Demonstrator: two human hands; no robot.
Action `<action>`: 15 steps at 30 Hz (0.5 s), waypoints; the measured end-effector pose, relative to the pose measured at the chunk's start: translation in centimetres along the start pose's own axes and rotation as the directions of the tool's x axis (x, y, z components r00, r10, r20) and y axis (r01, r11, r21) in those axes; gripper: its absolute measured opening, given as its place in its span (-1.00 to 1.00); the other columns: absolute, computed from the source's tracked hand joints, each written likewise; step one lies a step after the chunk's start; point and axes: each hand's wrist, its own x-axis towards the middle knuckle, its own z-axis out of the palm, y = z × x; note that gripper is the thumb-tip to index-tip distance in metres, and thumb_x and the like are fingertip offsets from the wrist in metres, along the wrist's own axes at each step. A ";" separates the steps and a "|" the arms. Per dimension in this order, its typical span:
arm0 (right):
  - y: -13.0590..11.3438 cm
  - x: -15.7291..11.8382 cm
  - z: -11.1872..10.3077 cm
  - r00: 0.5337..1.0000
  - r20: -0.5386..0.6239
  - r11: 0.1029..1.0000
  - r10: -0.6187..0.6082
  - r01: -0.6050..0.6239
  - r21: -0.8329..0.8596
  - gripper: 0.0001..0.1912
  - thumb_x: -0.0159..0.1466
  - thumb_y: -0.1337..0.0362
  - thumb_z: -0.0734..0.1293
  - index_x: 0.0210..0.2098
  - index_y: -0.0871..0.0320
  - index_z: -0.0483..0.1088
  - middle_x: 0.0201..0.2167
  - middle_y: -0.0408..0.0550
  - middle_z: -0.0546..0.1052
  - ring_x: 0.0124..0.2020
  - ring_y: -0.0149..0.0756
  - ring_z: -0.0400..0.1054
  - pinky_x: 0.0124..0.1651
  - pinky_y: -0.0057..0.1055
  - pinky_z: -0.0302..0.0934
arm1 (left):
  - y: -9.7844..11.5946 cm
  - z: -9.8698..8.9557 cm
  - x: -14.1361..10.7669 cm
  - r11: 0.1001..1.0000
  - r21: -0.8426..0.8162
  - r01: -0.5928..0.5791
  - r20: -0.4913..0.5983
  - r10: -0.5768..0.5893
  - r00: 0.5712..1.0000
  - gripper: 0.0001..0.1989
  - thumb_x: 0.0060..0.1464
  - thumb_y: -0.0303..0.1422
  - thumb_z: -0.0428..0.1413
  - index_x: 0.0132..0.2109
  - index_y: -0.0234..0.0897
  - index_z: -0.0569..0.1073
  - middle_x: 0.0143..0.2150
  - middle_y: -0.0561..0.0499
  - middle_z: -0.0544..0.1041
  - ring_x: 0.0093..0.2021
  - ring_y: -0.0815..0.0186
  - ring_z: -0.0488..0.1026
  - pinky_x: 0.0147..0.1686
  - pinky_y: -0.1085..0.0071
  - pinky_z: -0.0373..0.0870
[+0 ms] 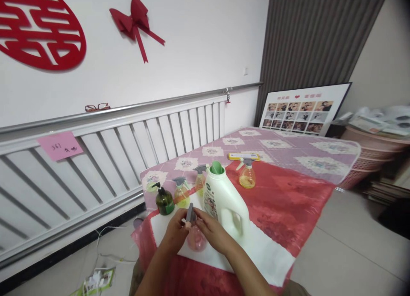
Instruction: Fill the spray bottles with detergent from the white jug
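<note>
A small clear-pink spray bottle (196,241) with a grey trigger head stands upright at the near side of a white sheet (272,257). My left hand (176,231) closes round the left of its neck, just under the head. From the other side, the fingers of my right hand (212,231) close on the neck too. Just behind my right hand is a big pale-green jug (226,195) with a handle; a green funnel or cap (217,168) sits in its mouth. Beyond my left hand are a dark-green pump bottle (165,203) and a spray bottle (182,196) with yellow liquid.
Another yellow spray bottle (200,183) is partly behind the jug, and one (247,176) stands on the red cloth (288,193). A yellow-edged packet (243,156) lies farther back. A white radiator (179,136) runs along the left wall; cables (99,253) lie on the floor.
</note>
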 end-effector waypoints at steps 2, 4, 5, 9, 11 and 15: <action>0.1 0.2 -0.1 1.000 0.012 0.999 -0.006 0.006 -0.032 -0.56 0.33 0.14 0.19 0.18 0.02 0.26 0.11 0.02 0.44 0.13 -0.10 0.29 0.19 -0.12 0.13 | -0.6 0.4 -0.1 0.999 -0.029 0.024 -0.031 -0.025 0.999 -0.71 -0.11 -0.44 0.02 -0.18 -0.24 0.48 -0.20 0.01 0.53 -0.21 0.28 0.44 -0.14 0.36 0.35; 0.0 0.3 -0.3 0.999 0.032 0.998 -0.014 0.016 -0.063 -0.57 0.33 0.14 0.18 0.17 0.02 0.27 0.08 0.02 0.45 0.11 -0.10 0.31 0.17 -0.13 0.14 | -1.2 0.8 -0.3 0.997 -0.059 0.048 -0.068 -0.052 0.996 -0.67 -0.12 -0.46 0.00 -0.15 -0.25 0.45 -0.21 0.00 0.54 -0.21 0.28 0.45 -0.15 0.35 0.36; -0.1 0.3 -0.4 0.999 0.046 0.997 -0.018 0.022 -0.077 -0.58 0.33 0.14 0.18 0.16 0.02 0.28 0.05 0.02 0.47 0.09 -0.10 0.32 0.15 -0.15 0.16 | -1.4 1.0 -0.4 0.995 -0.075 0.059 -0.089 -0.066 0.994 -0.67 -0.12 -0.47 -0.01 -0.14 -0.26 0.44 -0.21 0.00 0.54 -0.21 0.28 0.46 -0.16 0.35 0.36; -0.9 0.6 -0.9 0.994 0.108 0.990 -0.032 0.046 -0.130 -0.67 0.33 0.19 0.18 0.06 0.00 0.36 -0.11 -0.03 0.52 -0.06 -0.15 0.39 0.02 -0.23 0.23 | -2.0 1.3 -0.7 0.987 -0.134 0.087 -0.140 -0.106 0.984 -0.75 -0.12 -0.47 0.02 -0.22 -0.26 0.43 -0.28 0.03 0.53 -0.26 0.29 0.46 -0.21 0.37 0.38; -1.2 0.7 -1.0 0.992 0.124 0.987 -0.033 0.052 -0.154 -0.71 0.32 0.22 0.18 0.00 0.02 0.38 -0.15 -0.05 0.51 -0.09 -0.17 0.39 -0.01 -0.25 0.24 | -2.3 1.4 -0.8 0.982 -0.162 0.094 -0.143 -0.117 0.983 -0.79 -0.11 -0.45 0.04 -0.25 -0.24 0.44 -0.30 0.04 0.54 -0.28 0.28 0.46 -0.23 0.38 0.39; -1.5 0.8 -1.0 0.991 0.130 0.979 -0.036 0.061 -0.196 -0.77 0.31 0.28 0.19 -0.09 0.06 0.39 -0.18 -0.05 0.48 -0.11 -0.19 0.37 -0.03 -0.26 0.22 | -3.0 1.7 -1.0 0.974 -0.198 0.108 -0.166 -0.142 0.976 -0.82 -0.05 -0.36 0.08 -0.23 -0.25 0.46 -0.29 0.01 0.56 -0.26 0.26 0.47 -0.20 0.35 0.39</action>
